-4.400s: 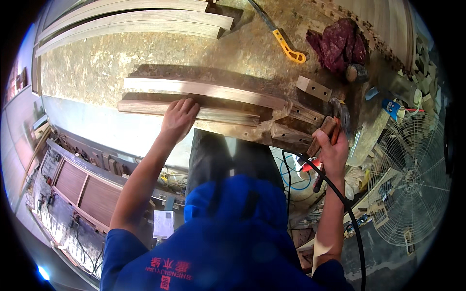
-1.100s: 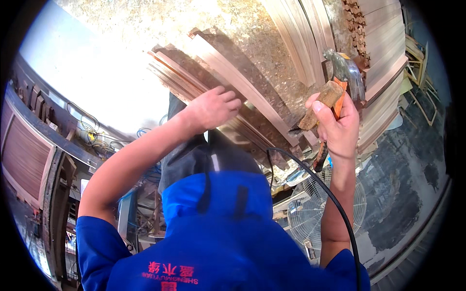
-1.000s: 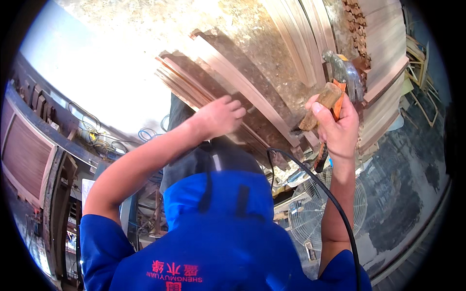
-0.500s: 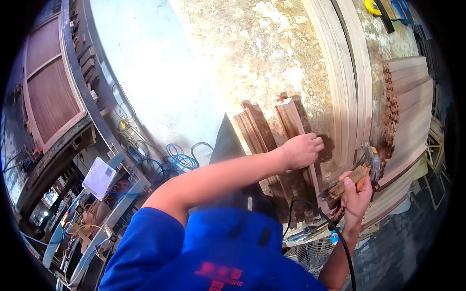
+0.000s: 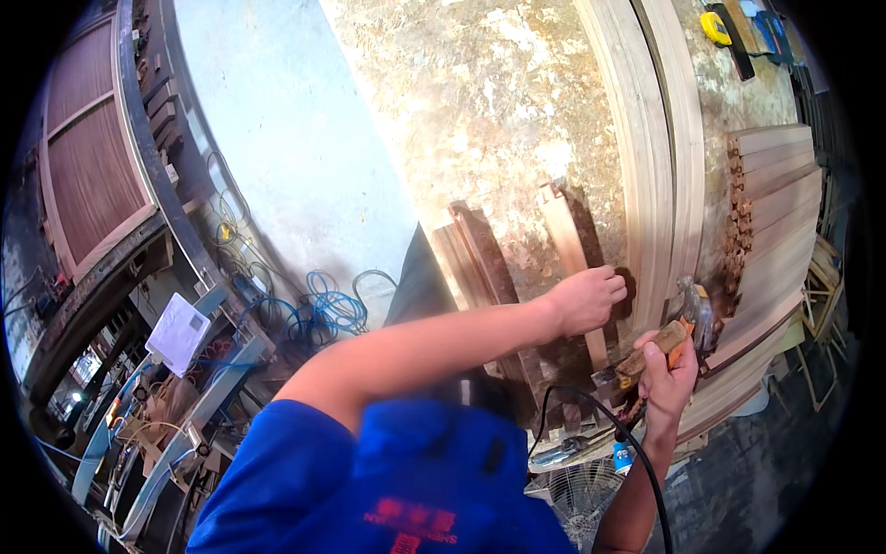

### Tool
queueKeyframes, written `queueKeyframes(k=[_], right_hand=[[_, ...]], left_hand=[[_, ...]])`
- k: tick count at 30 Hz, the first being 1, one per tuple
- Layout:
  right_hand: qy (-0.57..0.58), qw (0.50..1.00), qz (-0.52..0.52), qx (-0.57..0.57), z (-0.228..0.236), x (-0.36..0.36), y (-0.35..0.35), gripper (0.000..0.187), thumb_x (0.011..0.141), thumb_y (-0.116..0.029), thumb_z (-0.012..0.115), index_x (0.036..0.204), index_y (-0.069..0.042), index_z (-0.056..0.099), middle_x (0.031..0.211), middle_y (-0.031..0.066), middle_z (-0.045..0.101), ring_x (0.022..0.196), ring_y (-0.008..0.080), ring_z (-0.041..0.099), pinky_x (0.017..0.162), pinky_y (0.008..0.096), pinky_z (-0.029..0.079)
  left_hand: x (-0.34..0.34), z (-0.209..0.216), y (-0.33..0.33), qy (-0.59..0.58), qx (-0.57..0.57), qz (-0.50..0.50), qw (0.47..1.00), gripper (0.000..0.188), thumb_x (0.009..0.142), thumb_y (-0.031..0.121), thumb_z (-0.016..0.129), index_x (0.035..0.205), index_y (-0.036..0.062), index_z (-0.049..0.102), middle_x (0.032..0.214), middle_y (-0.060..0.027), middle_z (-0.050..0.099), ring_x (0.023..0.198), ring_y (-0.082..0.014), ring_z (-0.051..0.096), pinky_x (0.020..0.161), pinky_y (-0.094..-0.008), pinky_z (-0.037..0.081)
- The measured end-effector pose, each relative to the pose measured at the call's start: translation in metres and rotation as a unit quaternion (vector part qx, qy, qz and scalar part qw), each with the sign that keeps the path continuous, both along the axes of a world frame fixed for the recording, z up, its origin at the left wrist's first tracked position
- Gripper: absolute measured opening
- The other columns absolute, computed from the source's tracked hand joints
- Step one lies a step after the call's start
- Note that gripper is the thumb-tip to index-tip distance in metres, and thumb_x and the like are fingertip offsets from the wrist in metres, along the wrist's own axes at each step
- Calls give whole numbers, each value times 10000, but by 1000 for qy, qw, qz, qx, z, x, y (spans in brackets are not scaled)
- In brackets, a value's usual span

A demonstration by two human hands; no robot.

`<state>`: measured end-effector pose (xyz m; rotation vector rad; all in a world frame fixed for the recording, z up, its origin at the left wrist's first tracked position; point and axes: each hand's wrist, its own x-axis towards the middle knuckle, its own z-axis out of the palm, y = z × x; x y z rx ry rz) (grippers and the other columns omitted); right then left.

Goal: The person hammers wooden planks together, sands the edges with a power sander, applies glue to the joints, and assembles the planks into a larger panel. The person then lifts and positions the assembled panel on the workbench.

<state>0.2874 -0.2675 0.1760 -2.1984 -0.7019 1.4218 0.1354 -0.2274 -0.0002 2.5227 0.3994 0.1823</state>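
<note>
My left hand (image 5: 589,300) is closed over the middle of a wooden rail (image 5: 564,231), whose tenoned end points away from me. The hand covers part of the rail, and its thumb is hidden. To the right, my right hand (image 5: 668,374) is wrapped round a short, rough wood block (image 5: 637,363) and the orange handle of a hammer (image 5: 688,294). The metal head of that hammer sticks out beyond the fingers. Left of the rail lie more brown wooden rails (image 5: 466,263), side by side.
Long pale boards (image 5: 646,157) run across the worn workbench (image 5: 498,111). A stack of notched planks (image 5: 775,189) stands at the right. A yellow tape measure (image 5: 714,29) lies far right. Near me are a black cable (image 5: 653,457) and a fan (image 5: 577,499); blue hoses (image 5: 337,309) coil at left.
The rail under my left hand has turned to show a paler, narrower face and now stands farther from the neighbouring rails. My right hand still grips the hammer and block, slightly shifted.
</note>
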Motion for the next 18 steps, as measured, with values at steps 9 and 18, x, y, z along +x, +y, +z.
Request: queueKeyframes(k=[9,18], right_hand=[[4,1000,10,13,-3,18,-4,150,978,-99,687,1104,-45,627,897,3,687,516,16,475,419,195,354],[17,997,16,72,-7,29,-1,278,951,-112,776,1183,1,672,948,-11,684,812,41,588,715,217,494]], left_hand=[[9,-19,-13,41,-40,-78,995,192,950,256,586,894,153,738,1022,11,655,1061,-205,600,924,-373,461],[-12,-38,-3,-13,-7,-50,999,131,869,198,636,963,149,712,1031,-22,646,1042,-209,619,873,-357,507]])
